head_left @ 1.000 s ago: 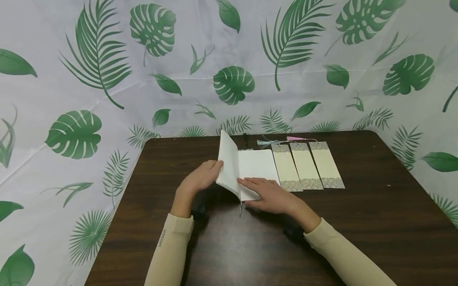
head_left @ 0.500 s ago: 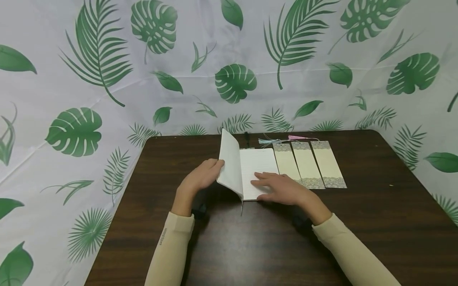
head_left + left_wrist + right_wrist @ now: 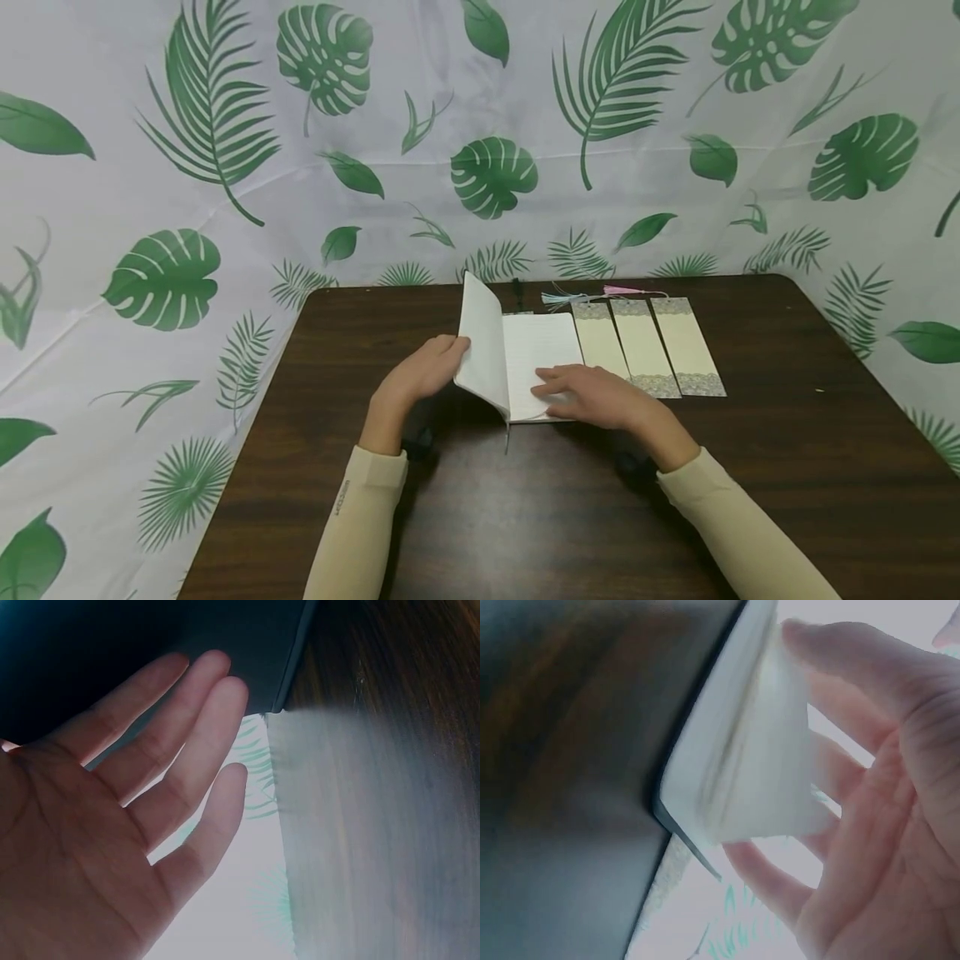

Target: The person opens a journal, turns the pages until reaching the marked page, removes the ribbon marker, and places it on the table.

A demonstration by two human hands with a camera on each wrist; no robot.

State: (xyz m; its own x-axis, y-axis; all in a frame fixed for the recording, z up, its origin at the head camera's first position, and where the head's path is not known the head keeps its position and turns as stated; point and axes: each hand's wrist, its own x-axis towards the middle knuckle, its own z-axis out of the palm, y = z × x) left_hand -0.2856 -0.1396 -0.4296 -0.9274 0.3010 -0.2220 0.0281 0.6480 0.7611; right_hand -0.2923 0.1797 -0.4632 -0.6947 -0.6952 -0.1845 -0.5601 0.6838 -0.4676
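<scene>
Evidently with room to either side of the hands: dark wood-grain tabletop [image 3: 787, 483] out to its rounded far corners, and more of it toward the body. Behind its far edge, a leaf-print cloth [image 3: 405, 208]. Between both hands, an open notebook [image 3: 480, 342] with its left half raised. Held at that half's left edge by the left hand [image 3: 423, 367], fingers [image 3: 210, 750] nearly straight and slightly apart against the dark outer cover [image 3: 259, 660]. Pinched by the right hand [image 3: 596, 396], thumb in front and fingers behind, a lined page [image 3: 769, 765], near corner lifted. Just beyond and right of the right hand, three cream bookmarks [image 3: 645, 346], the leftmost partly hidden, with blue [image 3: 562, 298] and pink tassels [image 3: 624, 290]. On the left sleeve [image 3: 352, 529], below the left hand, lettering [image 3: 342, 497] too small to read.
</scene>
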